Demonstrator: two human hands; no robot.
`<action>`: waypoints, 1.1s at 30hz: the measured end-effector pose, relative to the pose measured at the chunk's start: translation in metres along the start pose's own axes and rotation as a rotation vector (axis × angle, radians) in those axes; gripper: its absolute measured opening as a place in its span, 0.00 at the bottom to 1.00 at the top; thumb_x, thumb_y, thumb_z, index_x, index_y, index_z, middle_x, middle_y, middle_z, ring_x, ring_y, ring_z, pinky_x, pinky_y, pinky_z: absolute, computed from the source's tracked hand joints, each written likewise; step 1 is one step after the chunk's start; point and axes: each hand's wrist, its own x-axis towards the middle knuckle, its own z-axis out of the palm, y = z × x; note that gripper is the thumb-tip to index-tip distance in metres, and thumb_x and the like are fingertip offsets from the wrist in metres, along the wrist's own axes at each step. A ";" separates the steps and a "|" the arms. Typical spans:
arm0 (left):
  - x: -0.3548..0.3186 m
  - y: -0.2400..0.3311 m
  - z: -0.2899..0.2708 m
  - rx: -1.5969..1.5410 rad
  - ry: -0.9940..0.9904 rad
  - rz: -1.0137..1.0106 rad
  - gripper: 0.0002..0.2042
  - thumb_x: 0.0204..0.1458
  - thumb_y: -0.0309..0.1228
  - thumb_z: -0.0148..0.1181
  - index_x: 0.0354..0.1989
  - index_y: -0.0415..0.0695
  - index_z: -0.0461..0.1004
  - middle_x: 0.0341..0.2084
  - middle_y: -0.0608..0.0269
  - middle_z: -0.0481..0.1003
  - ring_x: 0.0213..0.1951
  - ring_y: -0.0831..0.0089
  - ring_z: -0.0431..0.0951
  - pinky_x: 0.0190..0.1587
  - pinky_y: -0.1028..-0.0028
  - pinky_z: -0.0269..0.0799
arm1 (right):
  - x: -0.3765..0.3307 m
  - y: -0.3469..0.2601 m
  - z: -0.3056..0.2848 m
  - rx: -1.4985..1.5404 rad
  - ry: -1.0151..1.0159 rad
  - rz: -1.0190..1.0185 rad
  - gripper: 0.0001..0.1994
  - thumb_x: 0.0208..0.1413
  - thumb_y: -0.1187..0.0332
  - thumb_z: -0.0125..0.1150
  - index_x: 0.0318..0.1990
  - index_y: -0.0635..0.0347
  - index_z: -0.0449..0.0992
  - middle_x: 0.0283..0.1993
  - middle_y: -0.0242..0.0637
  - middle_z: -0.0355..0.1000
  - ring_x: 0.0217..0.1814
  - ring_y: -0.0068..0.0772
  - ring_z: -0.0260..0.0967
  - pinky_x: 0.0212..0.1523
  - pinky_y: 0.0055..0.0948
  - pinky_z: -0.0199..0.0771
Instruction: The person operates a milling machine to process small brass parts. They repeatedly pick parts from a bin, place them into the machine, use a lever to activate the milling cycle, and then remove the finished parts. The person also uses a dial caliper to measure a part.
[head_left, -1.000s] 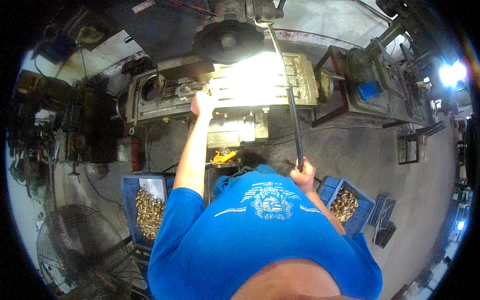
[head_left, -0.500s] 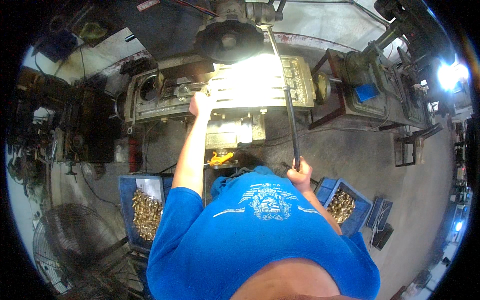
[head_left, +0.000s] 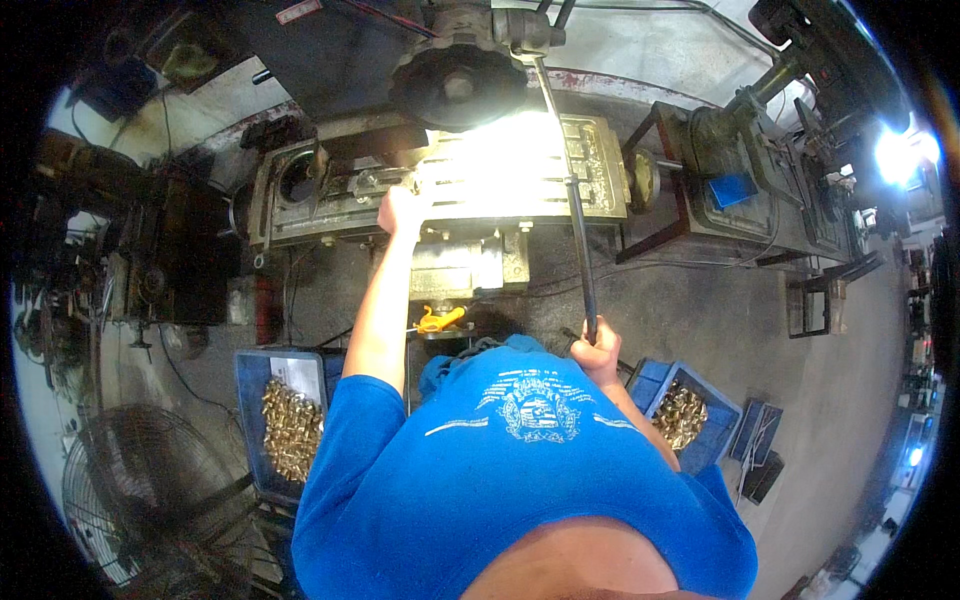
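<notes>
I stand at a drilling machine whose slotted table (head_left: 560, 180) is brightly lit. My left hand (head_left: 402, 211) is stretched out to the table's near left edge, closed around something small there that the glare hides. My right hand (head_left: 598, 352) grips the lower end of the machine's long dark feed lever (head_left: 572, 205), which runs up to the machine head (head_left: 470, 75). My blue shirt fills the lower middle of the view.
A blue crate of small brass parts (head_left: 288, 425) sits on the floor at my left, another blue crate of brass parts (head_left: 682, 412) at my right. A floor fan (head_left: 135, 495) stands lower left. More dark machines (head_left: 760, 180) line the right and left sides.
My right hand has brought the lever's lower end down and closer to my body. My left hand stays at the table's edge.
</notes>
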 end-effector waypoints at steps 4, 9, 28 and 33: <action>0.003 -0.003 0.003 0.009 -0.002 -0.005 0.30 0.36 0.61 0.56 0.20 0.39 0.77 0.23 0.50 0.76 0.29 0.56 0.78 0.30 0.62 0.72 | 0.001 -0.003 -0.001 0.040 -0.031 0.009 0.09 0.36 0.65 0.51 0.20 0.60 0.62 0.16 0.27 0.55 0.19 0.19 0.51 0.18 0.25 0.53; 0.000 0.003 -0.003 0.012 -0.025 -0.020 0.30 0.36 0.61 0.57 0.22 0.39 0.77 0.24 0.51 0.77 0.30 0.57 0.78 0.32 0.63 0.72 | 0.001 -0.005 -0.003 0.079 -0.063 0.024 0.08 0.36 0.66 0.51 0.21 0.60 0.62 0.16 0.27 0.55 0.19 0.18 0.51 0.18 0.25 0.54; 0.005 -0.002 0.002 0.018 -0.043 -0.011 0.32 0.36 0.62 0.55 0.20 0.38 0.76 0.24 0.50 0.77 0.30 0.57 0.78 0.31 0.63 0.73 | 0.002 0.001 -0.001 0.021 -0.041 0.002 0.07 0.37 0.68 0.50 0.22 0.61 0.64 0.16 0.27 0.57 0.19 0.17 0.54 0.18 0.23 0.56; 0.005 -0.002 0.003 0.029 -0.022 -0.005 0.31 0.37 0.62 0.55 0.20 0.38 0.76 0.24 0.51 0.77 0.29 0.57 0.78 0.31 0.63 0.72 | 0.003 -0.003 0.000 -0.008 -0.016 -0.034 0.07 0.37 0.67 0.50 0.20 0.60 0.63 0.16 0.26 0.56 0.19 0.18 0.52 0.18 0.25 0.54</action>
